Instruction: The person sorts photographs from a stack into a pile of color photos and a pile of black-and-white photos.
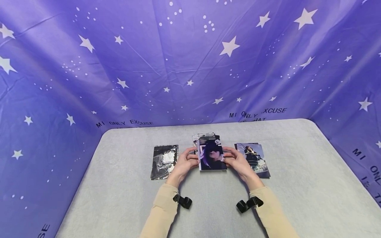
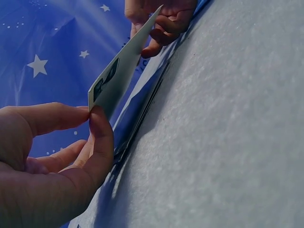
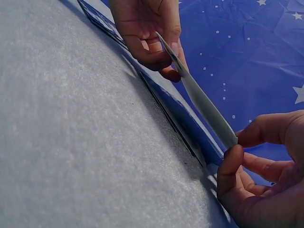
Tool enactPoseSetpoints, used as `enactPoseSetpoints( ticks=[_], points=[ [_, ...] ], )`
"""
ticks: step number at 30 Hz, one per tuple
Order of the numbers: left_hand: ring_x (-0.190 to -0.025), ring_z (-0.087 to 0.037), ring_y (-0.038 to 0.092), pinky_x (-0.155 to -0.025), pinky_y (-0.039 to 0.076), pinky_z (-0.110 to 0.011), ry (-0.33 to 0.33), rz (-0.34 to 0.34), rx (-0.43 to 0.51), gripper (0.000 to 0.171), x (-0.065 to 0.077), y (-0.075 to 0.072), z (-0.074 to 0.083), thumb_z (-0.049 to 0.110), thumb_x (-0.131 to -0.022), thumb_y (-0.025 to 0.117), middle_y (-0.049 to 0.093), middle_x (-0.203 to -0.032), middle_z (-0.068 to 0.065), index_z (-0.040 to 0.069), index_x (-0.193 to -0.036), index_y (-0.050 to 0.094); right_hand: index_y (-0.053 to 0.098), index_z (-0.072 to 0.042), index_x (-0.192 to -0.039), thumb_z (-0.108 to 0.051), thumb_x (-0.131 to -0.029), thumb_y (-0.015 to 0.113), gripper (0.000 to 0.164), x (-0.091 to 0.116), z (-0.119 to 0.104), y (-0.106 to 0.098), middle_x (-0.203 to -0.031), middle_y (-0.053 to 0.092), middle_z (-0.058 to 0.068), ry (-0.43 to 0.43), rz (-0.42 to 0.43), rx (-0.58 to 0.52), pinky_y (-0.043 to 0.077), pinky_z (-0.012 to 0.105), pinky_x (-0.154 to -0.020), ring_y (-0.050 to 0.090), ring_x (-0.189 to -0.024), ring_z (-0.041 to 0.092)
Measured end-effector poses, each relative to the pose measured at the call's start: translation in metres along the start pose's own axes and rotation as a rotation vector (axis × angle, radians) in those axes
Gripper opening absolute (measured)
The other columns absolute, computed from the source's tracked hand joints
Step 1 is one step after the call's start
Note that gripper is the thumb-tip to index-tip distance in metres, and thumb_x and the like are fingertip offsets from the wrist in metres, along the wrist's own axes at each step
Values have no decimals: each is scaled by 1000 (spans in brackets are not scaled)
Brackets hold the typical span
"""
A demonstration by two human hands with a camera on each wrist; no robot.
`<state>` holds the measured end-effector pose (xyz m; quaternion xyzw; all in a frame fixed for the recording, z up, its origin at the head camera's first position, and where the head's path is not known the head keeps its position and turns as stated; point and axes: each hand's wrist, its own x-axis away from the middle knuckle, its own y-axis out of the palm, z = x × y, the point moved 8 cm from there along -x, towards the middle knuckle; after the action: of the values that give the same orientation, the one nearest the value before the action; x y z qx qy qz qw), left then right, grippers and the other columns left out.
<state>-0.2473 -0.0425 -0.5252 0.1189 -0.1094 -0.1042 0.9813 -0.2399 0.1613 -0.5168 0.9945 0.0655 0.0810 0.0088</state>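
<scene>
Holding the dark purple print (image 1: 212, 157) level between two hands is the step here. The print is at the middle of the table (image 1: 208, 208), raised above the middle pile (image 1: 205, 136), whose far edges show beyond it. The left hand (image 1: 184, 164) pinches its left edge between thumb and fingertip, and the right hand (image 1: 239, 163) pinches the right edge the same way. In both wrist views the other fingers curl loosely below the pinch. The wrist views show a gap between the print's pale underside and the prints lying beneath. Whether one sheet or several are in the grip, I cannot tell.

To do this well, I would press only at the edges, so no fingertip smudges the picture side, and pull evenly with both hands to prevent a bow in the middle. Matching the height of the two pinches should hold the print flat. The pile below looks uneven at its far side, so a slow, straight movement seems safest. The forearms pass close to the left pile (image 1: 164, 162) and the right pile (image 1: 254, 157); lifting the wrists a little should spare both from being nudged askew.
</scene>
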Motion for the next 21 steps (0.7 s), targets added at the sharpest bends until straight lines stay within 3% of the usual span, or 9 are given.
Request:
enactPoseSetpoints(
  ticks=[21],
  points=[
    [-76,-10,63,-78,55,-29,13,-56,23,64,-2,27,-2,-19,-78,57,63,-99,-17,-7,-139,41,39,11,-139,9,-85,53,56,13,-7,-25,-102,55,10,-22,38,56,49,20,-64,55,-74,3]
  ],
)
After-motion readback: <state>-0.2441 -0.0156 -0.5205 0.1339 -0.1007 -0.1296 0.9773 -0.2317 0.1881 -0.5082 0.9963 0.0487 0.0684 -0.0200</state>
